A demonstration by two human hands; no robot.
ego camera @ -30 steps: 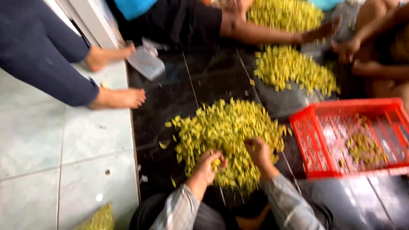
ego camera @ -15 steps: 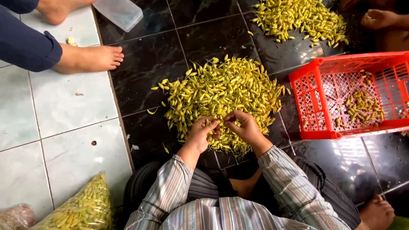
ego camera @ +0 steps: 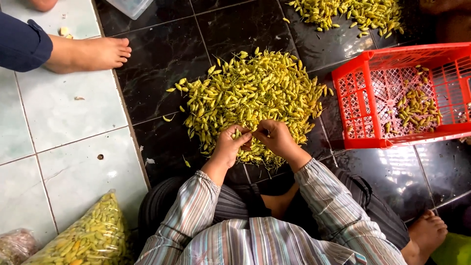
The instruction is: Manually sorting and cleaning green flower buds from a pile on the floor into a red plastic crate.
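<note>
A big heap of small yellow-green chili peppers [ego camera: 255, 93] lies on the black floor tiles in front of me. My left hand [ego camera: 230, 146] and my right hand [ego camera: 275, 137] meet at the near edge of the heap. Between their fingertips they pinch a single pepper [ego camera: 239, 131]. Both forearms wear striped sleeves. I sit cross-legged, my own foot showing between my knees.
A red plastic crate [ego camera: 363, 118] at the right holds some peppers. A second pepper heap [ego camera: 351, 13] lies at the top. Another person's bare foot [ego camera: 91, 53] rests top left. A clear bag of peppers [ego camera: 91, 235] lies bottom left; a clear tub [ego camera: 128, 7] at top.
The view has tilted down and moved closer to the heap. My hands have come together at the heap's near edge and now pinch one pepper between them.
</note>
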